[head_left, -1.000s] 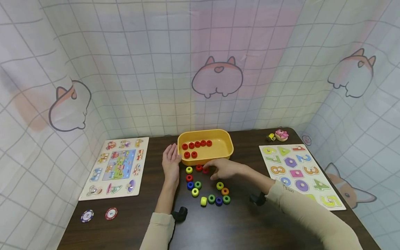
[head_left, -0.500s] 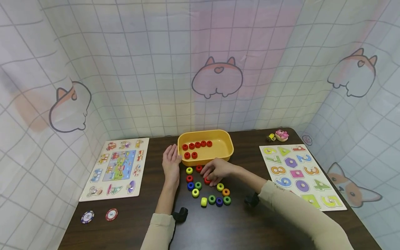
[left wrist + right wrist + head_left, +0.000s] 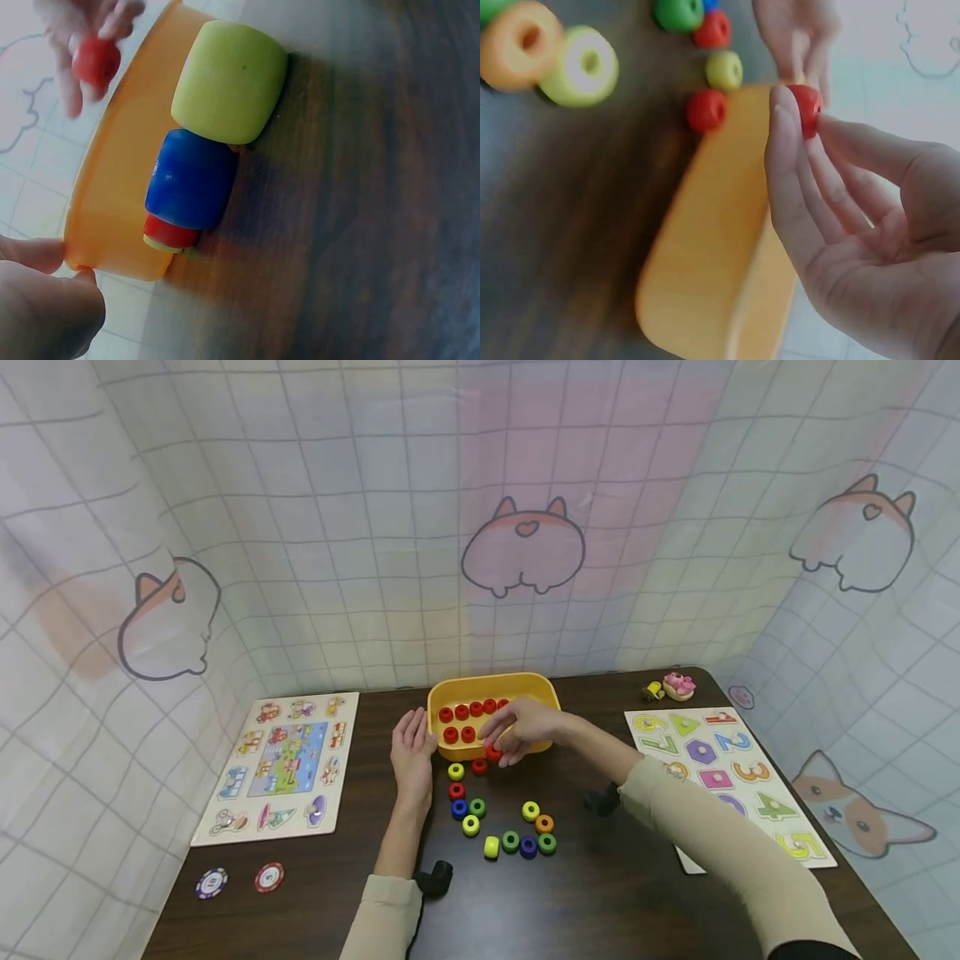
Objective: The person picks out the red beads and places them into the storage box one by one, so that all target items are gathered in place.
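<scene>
My right hand [image 3: 525, 724] pinches a red bead [image 3: 807, 111] between thumb and fingertips, above the near rim of the yellow tray [image 3: 536, 693]. In the left wrist view the same red bead [image 3: 96, 61] shows beyond the tray wall. My left hand [image 3: 412, 756] lies along the tray's left end with fingers straight, and it touches the corner. Inside the tray are several red beads [image 3: 461, 712] in two rows. On the table in front stand another red bead [image 3: 479, 767], a yellow bead [image 3: 456, 772] and a further red bead [image 3: 457, 791].
Nearer me are several loose beads, among them a blue bead [image 3: 460, 810], a green bead [image 3: 511, 841] and an orange bead [image 3: 544, 824]. A picture puzzle [image 3: 288, 760] lies left, a number puzzle [image 3: 712, 752] right. Two poker chips [image 3: 269, 877] and small toys [image 3: 678, 686] lie farther out.
My right hand reached toward me, took hold of a red bead on the table, and carried it up and away to the tray's near rim. My left hand stays at the tray's left end.
</scene>
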`<state>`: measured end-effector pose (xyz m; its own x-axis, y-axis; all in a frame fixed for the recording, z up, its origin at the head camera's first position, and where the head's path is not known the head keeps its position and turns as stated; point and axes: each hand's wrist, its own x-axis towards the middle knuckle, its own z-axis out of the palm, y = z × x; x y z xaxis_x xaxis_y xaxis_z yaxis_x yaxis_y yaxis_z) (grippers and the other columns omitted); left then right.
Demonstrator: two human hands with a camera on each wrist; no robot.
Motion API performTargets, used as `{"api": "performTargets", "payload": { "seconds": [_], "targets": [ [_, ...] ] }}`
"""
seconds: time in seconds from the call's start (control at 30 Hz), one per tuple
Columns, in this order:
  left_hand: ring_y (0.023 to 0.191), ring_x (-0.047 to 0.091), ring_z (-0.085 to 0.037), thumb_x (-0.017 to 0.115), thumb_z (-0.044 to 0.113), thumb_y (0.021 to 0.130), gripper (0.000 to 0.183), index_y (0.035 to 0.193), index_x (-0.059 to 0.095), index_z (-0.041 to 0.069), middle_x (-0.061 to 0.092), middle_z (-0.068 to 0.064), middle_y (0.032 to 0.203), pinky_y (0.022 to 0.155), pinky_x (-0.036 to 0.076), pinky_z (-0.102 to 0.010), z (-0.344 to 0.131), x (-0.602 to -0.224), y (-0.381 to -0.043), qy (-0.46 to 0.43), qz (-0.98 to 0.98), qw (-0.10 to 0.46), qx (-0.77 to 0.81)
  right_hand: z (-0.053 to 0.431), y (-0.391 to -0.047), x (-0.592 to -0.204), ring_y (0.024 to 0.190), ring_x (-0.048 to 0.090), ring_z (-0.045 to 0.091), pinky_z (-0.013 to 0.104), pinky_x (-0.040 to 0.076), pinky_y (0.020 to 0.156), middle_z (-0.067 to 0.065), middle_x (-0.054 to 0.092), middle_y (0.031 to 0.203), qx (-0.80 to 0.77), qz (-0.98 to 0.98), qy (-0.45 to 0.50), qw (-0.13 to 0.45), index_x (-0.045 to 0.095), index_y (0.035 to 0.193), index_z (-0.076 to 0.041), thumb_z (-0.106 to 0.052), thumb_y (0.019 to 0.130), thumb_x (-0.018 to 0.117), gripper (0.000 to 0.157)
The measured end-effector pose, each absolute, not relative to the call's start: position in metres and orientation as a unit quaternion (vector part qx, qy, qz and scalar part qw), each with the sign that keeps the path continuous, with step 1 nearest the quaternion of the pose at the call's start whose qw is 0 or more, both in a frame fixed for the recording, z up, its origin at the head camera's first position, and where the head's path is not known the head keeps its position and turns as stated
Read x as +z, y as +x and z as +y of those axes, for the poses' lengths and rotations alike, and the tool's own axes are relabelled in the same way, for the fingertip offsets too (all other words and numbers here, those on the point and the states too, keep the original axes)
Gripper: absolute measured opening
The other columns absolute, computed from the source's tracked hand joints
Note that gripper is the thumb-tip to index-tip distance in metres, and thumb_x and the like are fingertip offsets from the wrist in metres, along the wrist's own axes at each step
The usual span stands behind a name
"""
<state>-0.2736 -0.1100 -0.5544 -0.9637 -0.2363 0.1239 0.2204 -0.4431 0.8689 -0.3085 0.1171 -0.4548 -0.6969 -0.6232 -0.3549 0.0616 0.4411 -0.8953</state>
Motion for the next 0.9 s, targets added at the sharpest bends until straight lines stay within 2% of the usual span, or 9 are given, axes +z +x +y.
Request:
{"api": "performTargets", "payload": {
  "seconds": [0.1,0.27,0.47,0.67,0.8,0.9],
  "targets": [
    [0.141,0.037,-0.022,0.049,-0.016,0.093,0.06,0.145,0.033,0.006,0.036,-0.016,0.153,0.116,0.029,-0.043,-0.111,-0.553,-0.273,0.007,-0.501,0.133,-0.855,0.113,-0.329,-0.453,0.088,0.071,0.039,0.054,0.056,0.083,0.016,0.07,0.109,-0.504,0.783,-0.158,0.328,0.059,0.127,0.006,0.002,0.092,0.061,0.035],
    [0.143,0.033,-0.027,0.047,-0.018,0.093,0.061,0.147,0.03,0.004,0.031,-0.021,0.155,0.116,0.027,-0.045,-0.11,-0.548,-0.271,0.0,-0.488,0.117,-0.865,0.108,-0.357,-0.466,0.098,0.068,0.042,0.055,0.052,0.089,0.022,0.068,0.112,-0.526,0.78,-0.112,0.32,0.057,0.131,0.005,0.001,0.095,0.058,0.036],
    [0.144,0.03,-0.033,0.046,-0.019,0.092,0.061,0.147,0.028,0.0,0.029,-0.024,0.155,0.115,0.028,-0.046,-0.108,-0.54,-0.266,-0.003,-0.492,0.113,-0.863,0.1,-0.37,-0.493,0.09,0.071,0.039,0.05,0.057,0.083,0.02,0.067,0.116,-0.507,0.804,-0.072,0.304,0.062,0.123,0.005,0.003,0.092,0.06,0.032],
    [0.143,0.032,-0.03,0.047,-0.019,0.091,0.062,0.147,0.029,0.001,0.031,-0.022,0.154,0.115,0.029,-0.044,-0.109,-0.539,-0.266,-0.004,-0.489,0.11,-0.865,0.093,-0.362,-0.491,0.087,0.071,0.038,0.049,0.058,0.08,0.019,0.066,0.115,-0.494,0.822,-0.08,0.272,0.064,0.121,0.004,0.004,0.089,0.063,0.032],
    [0.143,0.032,-0.03,0.047,-0.02,0.091,0.061,0.146,0.029,0.001,0.03,-0.023,0.154,0.116,0.026,-0.047,-0.112,-0.54,-0.267,-0.004,-0.489,0.116,-0.865,0.091,-0.346,-0.47,0.088,0.071,0.032,0.05,0.058,0.081,0.021,0.067,0.115,-0.49,0.828,-0.14,0.236,0.066,0.119,0.002,-0.002,0.088,0.069,0.031],
    [0.143,0.032,-0.03,0.047,-0.019,0.092,0.061,0.146,0.03,0.001,0.031,-0.023,0.154,0.117,0.026,-0.046,-0.113,-0.541,-0.268,-0.002,-0.489,0.117,-0.865,0.092,-0.326,-0.453,0.091,0.071,0.03,0.047,0.059,0.08,0.016,0.071,0.109,-0.488,0.819,-0.196,0.231,0.068,0.116,0.0,-0.005,0.087,0.073,0.03]
  ]
}}
